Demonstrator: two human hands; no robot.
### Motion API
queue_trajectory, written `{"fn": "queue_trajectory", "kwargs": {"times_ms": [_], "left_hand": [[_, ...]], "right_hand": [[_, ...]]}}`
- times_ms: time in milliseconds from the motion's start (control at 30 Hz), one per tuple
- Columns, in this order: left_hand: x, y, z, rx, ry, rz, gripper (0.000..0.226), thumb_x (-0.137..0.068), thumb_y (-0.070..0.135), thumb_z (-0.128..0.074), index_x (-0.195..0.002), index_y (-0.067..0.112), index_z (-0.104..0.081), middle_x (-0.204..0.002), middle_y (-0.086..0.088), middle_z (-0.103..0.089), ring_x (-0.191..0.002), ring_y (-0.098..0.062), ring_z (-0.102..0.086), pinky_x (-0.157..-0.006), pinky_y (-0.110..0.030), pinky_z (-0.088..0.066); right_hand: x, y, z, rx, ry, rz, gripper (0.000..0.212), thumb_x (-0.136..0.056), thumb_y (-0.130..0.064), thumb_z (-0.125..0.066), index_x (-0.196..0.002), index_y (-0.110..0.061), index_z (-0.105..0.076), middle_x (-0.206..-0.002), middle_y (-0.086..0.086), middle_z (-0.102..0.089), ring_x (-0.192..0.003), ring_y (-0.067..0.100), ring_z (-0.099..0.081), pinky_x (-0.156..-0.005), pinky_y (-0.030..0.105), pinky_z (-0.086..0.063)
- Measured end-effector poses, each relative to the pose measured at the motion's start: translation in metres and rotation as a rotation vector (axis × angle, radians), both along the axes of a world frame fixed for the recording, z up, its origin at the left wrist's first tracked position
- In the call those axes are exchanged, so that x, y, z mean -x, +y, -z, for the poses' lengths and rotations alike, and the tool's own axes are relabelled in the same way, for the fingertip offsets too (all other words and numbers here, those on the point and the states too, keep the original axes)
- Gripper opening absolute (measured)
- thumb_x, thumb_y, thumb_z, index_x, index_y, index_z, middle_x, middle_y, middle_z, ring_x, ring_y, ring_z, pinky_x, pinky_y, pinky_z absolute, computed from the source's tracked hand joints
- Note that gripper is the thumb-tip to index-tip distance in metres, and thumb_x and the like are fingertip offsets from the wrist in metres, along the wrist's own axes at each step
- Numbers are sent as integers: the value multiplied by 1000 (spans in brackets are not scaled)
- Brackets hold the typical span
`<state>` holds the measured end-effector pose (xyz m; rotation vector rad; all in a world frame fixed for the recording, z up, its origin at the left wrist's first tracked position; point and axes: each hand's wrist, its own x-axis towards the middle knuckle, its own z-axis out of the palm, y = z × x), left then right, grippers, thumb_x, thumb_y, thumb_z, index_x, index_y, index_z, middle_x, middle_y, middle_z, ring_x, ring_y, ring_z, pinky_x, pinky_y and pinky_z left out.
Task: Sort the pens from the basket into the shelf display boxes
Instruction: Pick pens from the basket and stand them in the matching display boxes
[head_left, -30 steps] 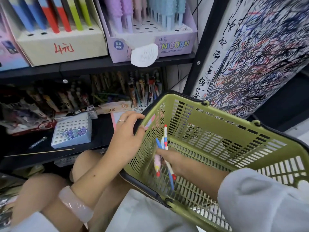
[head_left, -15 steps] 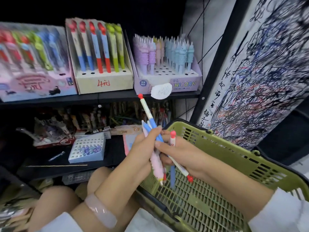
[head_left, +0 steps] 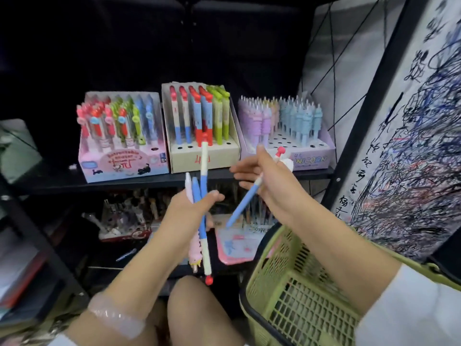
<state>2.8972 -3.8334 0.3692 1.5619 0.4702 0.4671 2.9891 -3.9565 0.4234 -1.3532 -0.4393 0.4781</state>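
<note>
Head view shows the green basket (head_left: 294, 290) at the lower right below the shelf boxes (head_left: 203, 156), the left hand (head_left: 189, 208) gripping a bundle of pens (head_left: 203, 221), the right hand (head_left: 269, 178) pinching one blue pen (head_left: 245, 201) mid-barrel, all seemingly light, stiff and rather slippery.

Single head-worn wide-angle view, aimed forward and slightly down at the shelf (head_left: 174, 179) from close range. Both forearms are seen entering from the bottom edge; the basket (head_left: 294, 290) is cut off at lower right. No second view is given.
</note>
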Motion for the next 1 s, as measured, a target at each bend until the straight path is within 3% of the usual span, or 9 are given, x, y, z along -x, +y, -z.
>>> {"fn": "queue_trajectory", "kwargs": {"times_ms": [133, 300, 367, 433, 500, 567, 667, 767, 1000], "left_hand": [[1, -2, -4, -74, 21, 177, 22, -87, 26, -62, -81, 5, -65, -47, 1, -61, -36, -10, -45, -44, -19, -44], [-2, 14, -3, 7, -51, 25, 22, -85, 22, -65, -63, 21, -68, -67, -17, -68, -37, -13, -42, -44, -25, -43], [-2, 24, -4, 34, -60, 5, 25, -85, 22, -65, -60, 21, -72, -72, -28, -64, -37, -13, -41, -44, -26, -41], [-1, 31, -4, 30, -61, 17, 21, -85, 22, -65, -66, 20, -72, -72, -22, -67, -37, -12, -41, -44, -25, -41], [2, 39, -4, 67, -89, -23, 14, -86, 24, -64, -81, 11, -69, -68, -5, -72, -38, -10, -42, -43, -23, -42], [6, 49, -4, 115, -104, -88, 16, -86, 30, -63, -82, 16, -70, -67, 1, -70, -40, -10, -43, -49, -28, -43], [12, 60, -5, 147, -88, -114, 18, -89, 33, -57, -83, 17, -64, -67, -3, -67, -41, -11, -43, -50, -30, -42], [16, 63, -6, 178, -116, -72, 10, -92, 26, -54, -95, 17, -54, -67, 0, -68, -40, -11, -42, -42, -23, -41], [22, 69, -6, 228, -138, -68, 7, -93, 20, -52, -97, 13, -53, -62, -1, -66, -40, -14, -43, -41, -22, -42]], "right_hand": [[-6, 32, -14, 19, 31, -99, 47, -98, -47, -33, -82, -11, -59, -86, 7, -70, -76, 14, -66, -72, 26, -54], [-10, 51, -15, 120, -149, -105, 34, -94, -43, -47, -97, -12, -60, -86, 1, -65, -83, 14, -63, -78, 29, -56], [-8, 56, -10, 156, -291, -97, 23, -95, -32, -51, -88, -11, -59, -71, -9, -62, -69, 1, -60, -66, 17, -53], [-7, 63, -8, 206, -425, -87, 21, -96, -23, -51, -80, -11, -57, -60, -12, -57, -50, -7, -53, -52, 10, -46], [-11, 73, -15, 222, -539, -36, 20, -96, -20, -51, -82, -8, -57, -64, -6, -57, -46, -6, -51, -50, 12, -47], [-20, 88, -30, 148, -643, 75, 19, -96, -19, -50, -78, -15, -53, -67, -2, -58, -46, -3, -54, -51, 15, -49], [-34, 112, -49, 79, -797, 198, 22, -98, -18, -46, -76, -22, -46, -72, 1, -59, -54, 1, -59, -53, 14, -50], [-45, 134, -43, 193, -851, 195, 15, -98, -18, -44, -85, -12, -48, -79, 8, -59, -63, 12, -60, -58, 18, -50], [-54, 153, -47, 325, -956, 225, 15, -99, -20, -42, -86, -14, -46, -69, 2, -56, -57, 15, -59, -53, 22, -50]]}}
